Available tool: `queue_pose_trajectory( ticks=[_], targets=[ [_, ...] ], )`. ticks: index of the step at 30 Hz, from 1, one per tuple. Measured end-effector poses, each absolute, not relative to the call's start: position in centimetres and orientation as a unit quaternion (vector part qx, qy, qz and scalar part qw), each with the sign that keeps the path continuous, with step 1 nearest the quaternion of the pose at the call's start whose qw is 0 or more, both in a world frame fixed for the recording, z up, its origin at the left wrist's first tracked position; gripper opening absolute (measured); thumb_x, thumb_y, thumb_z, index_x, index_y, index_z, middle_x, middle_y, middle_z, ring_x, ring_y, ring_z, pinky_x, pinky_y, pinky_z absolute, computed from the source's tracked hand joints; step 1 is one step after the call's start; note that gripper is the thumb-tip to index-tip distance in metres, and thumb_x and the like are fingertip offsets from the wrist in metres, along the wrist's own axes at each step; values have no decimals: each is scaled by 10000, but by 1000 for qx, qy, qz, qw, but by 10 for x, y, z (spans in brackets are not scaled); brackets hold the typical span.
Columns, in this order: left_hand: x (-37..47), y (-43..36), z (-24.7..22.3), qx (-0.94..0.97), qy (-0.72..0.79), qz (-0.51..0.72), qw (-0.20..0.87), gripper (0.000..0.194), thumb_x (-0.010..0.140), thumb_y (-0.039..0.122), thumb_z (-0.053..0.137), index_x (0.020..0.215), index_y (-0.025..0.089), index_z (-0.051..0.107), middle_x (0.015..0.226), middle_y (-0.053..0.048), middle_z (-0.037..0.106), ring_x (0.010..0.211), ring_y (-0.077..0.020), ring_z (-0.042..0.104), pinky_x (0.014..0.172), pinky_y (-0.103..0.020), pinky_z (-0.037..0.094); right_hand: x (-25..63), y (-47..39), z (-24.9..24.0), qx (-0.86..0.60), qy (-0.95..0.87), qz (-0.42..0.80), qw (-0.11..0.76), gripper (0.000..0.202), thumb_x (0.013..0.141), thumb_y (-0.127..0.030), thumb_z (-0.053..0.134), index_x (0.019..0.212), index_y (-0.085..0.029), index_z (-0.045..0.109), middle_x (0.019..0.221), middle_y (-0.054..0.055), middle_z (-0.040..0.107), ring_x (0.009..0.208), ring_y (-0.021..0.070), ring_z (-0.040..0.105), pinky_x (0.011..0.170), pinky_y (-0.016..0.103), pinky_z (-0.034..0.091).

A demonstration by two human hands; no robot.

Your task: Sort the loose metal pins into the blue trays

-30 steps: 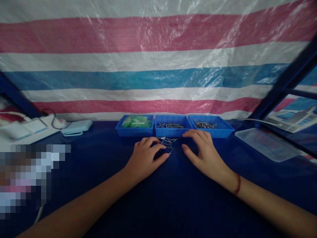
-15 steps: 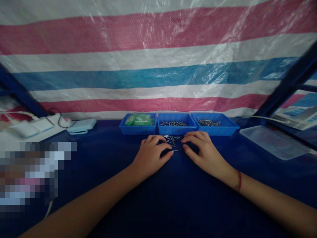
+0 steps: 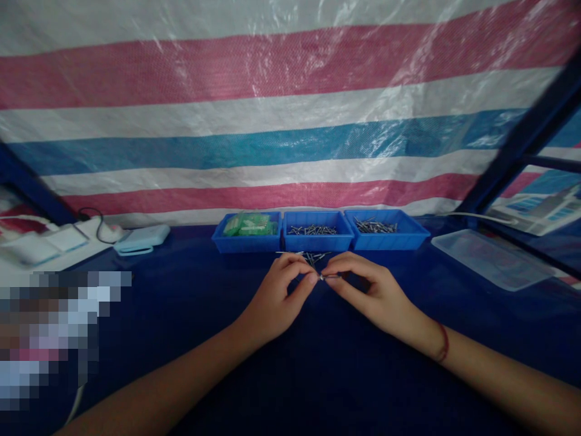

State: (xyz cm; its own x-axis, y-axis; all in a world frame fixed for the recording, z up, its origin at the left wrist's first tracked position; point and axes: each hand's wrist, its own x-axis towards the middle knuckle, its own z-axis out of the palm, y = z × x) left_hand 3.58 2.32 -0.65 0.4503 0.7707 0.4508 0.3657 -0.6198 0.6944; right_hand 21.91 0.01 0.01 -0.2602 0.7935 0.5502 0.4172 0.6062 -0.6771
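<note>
My left hand (image 3: 280,295) is pinched at thumb and index finger on a thin metal piece, seen only in part. Close beside it, my right hand (image 3: 373,290) pinches a similar thin metal piece (image 3: 333,277), its fingertips nearly touching those of my left hand. Just beyond the fingertips lies a small pile of thin metal pieces (image 3: 318,257) on the dark blue table (image 3: 318,375). Behind the pile stand a blue bin (image 3: 320,243) with metal pieces, another blue bin (image 3: 385,241) with metal pieces on the right, and a blue bin (image 3: 247,244) with green packets on the left.
At the right lies a translucent plastic lid (image 3: 494,260). A light blue case (image 3: 141,237) and a white power strip (image 3: 54,245) with plugs sit at the left. A striped sheet (image 3: 272,145) hangs behind the bins, between dark blue frame posts.
Both hands have closed into pinches and their fingertips have come closer together. The thin piece near my left thumb is now between the hands. The view has shifted slightly.
</note>
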Motion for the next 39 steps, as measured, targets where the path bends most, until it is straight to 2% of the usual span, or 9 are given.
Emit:
queue_pose_trajectory(
  ticks=[7, 11, 15, 20, 33, 39],
  targets=[
    [34, 26, -7, 790, 365, 389, 301, 143, 895, 251, 480, 846, 201, 604, 946, -33, 553, 922, -168, 543, 809, -318, 456, 218, 0, -1, -410, -721, 234, 507, 98, 814, -284, 607, 879, -231, 656, 879, 36, 666, 817, 173, 622, 673, 308, 520],
    [34, 23, -6, 796, 362, 375, 308, 141, 890, 269, 490, 880, 207, 617, 967, -36, 546, 924, -168, 542, 734, -286, 460, 219, -1, -1, -407, -720, 233, 512, 76, 816, -264, 607, 857, -230, 662, 853, 29, 668, 795, 165, 620, 657, 297, 510],
    [34, 23, -6, 810, 336, 375, 300, 135, 872, 264, 526, 957, 216, 619, 1011, -45, 543, 979, -176, 530, 779, -300, 449, 216, -4, 2, -395, -730, 244, 502, 92, 820, -246, 605, 881, -225, 671, 832, 27, 665, 768, 155, 623, 669, 299, 503],
    [33, 23, -6, 808, 328, 378, 311, 119, 884, 250, 504, 919, 211, 611, 982, -39, 540, 911, -155, 545, 714, -271, 456, 213, -7, 2, -401, -728, 249, 497, 87, 814, -259, 611, 873, -220, 661, 813, 25, 655, 743, 151, 619, 647, 293, 506],
    [34, 22, -4, 818, 322, 380, 287, 66, 855, 233, 547, 910, 224, 583, 953, -24, 547, 880, -152, 535, 693, -264, 443, 214, -8, 4, -392, -753, 184, 496, 71, 829, -236, 580, 862, -222, 641, 797, 33, 648, 722, 157, 607, 637, 302, 499],
    [33, 19, -3, 814, 326, 409, 252, 54, 840, 191, 563, 892, 205, 569, 943, -29, 549, 899, -158, 538, 789, -298, 437, 215, -7, 3, -412, -751, 176, 484, 59, 830, -222, 564, 839, -211, 621, 774, 24, 624, 700, 146, 592, 627, 281, 490]
  ],
)
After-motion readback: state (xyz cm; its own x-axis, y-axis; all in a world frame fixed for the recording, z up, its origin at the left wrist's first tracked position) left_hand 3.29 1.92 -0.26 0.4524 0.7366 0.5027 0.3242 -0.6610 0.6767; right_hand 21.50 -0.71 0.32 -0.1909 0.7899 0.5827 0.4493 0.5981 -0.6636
